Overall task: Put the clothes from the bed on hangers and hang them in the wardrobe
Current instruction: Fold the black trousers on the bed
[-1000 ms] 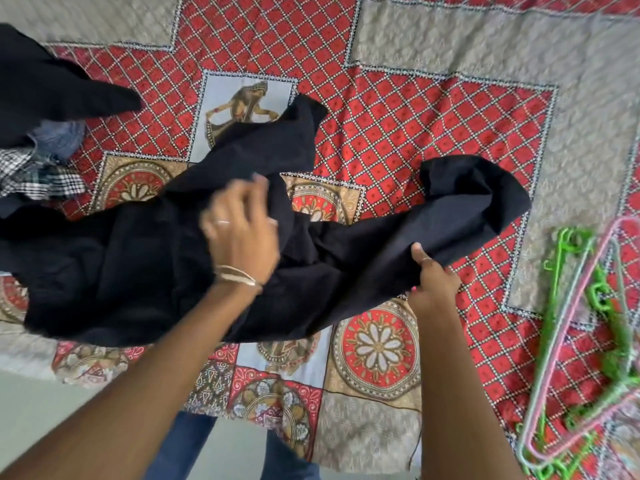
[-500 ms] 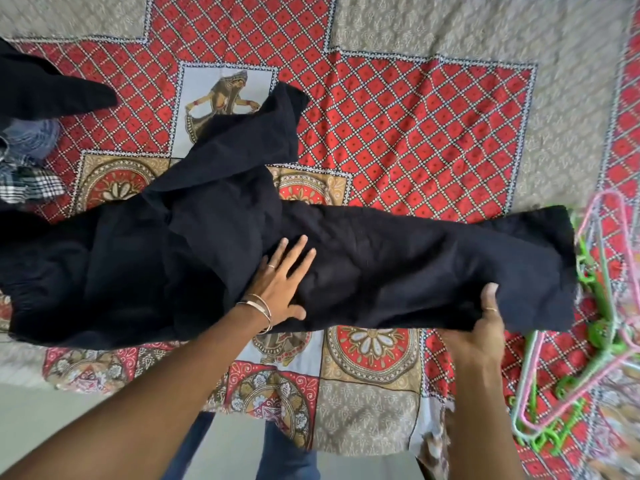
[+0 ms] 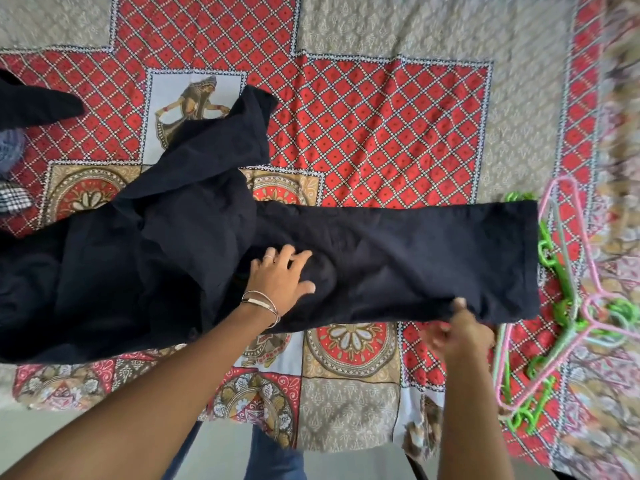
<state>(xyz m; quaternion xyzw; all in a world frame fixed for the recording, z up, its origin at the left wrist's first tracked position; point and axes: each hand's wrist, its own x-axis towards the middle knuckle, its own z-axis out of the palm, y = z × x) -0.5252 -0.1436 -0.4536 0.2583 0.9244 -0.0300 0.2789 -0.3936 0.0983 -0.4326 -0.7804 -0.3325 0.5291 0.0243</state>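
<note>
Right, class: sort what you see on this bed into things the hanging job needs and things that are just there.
Part of the job:
- black garment, under the left hand, its near edge at the right hand
- pink and green hangers
- more clothes at the left edge

Just there:
- patterned bedspread

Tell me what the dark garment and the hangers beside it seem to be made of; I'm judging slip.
The dark garment: probably a woven, cotton-like cloth, matte, softly creased, without sheen. The hangers: likely thin plastic or plastic-coated wire, judging by the pink and green colours and slim smooth rods; motion blur leaves it open.
</note>
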